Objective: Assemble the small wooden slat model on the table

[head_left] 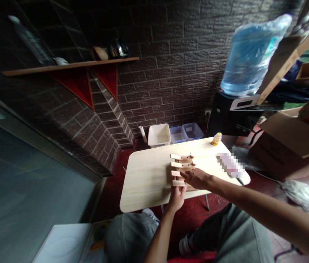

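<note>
A wooden piece with several pale, flat-ended slats (183, 165) lies near the middle of the light table (146, 175). Small dark dots show along the slats, and their right ends join a browner wooden part. At the near end, my left hand (176, 200) grips the closest slat, fingers wrapped round its edge. My right hand (196, 178) reaches across from the right, its fingers bent and closed at the slats just beyond the left hand. The fingertips partly hide the wood beneath them.
A small yellow-capped bottle (216, 139) stands at the table's far right corner. A blurred-out flat object (230, 165) lies on the right. Behind the table are a white bin (159, 136) and blue bins (192, 131). A water dispenser (225, 117) and cardboard boxes (288, 142) flank the right.
</note>
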Tool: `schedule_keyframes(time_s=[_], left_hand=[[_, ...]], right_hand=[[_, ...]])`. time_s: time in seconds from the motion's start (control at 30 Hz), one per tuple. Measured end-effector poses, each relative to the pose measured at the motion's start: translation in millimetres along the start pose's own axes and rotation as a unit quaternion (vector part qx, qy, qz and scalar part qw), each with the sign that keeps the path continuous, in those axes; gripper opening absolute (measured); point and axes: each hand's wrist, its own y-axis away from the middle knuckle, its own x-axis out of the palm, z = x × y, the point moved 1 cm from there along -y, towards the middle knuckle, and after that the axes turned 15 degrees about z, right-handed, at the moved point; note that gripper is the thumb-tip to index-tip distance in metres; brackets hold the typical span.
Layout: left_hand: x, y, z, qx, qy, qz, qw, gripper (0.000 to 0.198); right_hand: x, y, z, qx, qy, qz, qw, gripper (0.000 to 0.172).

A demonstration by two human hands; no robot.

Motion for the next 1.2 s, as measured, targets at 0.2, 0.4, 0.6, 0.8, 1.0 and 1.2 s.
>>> schedule_keyframes(time_s=[0.2,0.4,0.6,0.8,1.0,1.2], left_hand=[[-0.7,1,1,0.003,-0.011,-0.003,1.000,0.054],[-1.3,-1,0,-0.003,0.003,0.007,1.000,0.057],[-1.8,-2,-1,-0.002,0.010,0.000,1.000,0.061],[-1.3,-2,-1,-0.011,0.006,0.011,1.000,0.047],[-1.8,-1,-5,0.000,-0.003,0.002,1.000,0.045],[-3.4,-1,-9,0.007,0.007,-0.001,1.000,0.052]], right_hand=[[4,-7,9,0.047,0.026,-0.020,0.998,0.039],[6,4,8,0.036,-0.008,-0.050,0.998,0.044],[6,7,0,-0.030,-0.020,-0.040,0.999,0.028],[3,3,3,0.007,-0.017,-0.007,1.000,0.028],[-2,7,10,0.037,-0.010,0.003,0.999,0.031],[-4,14,7,-0.003,-0.020,-0.021,1.000,0.041]])
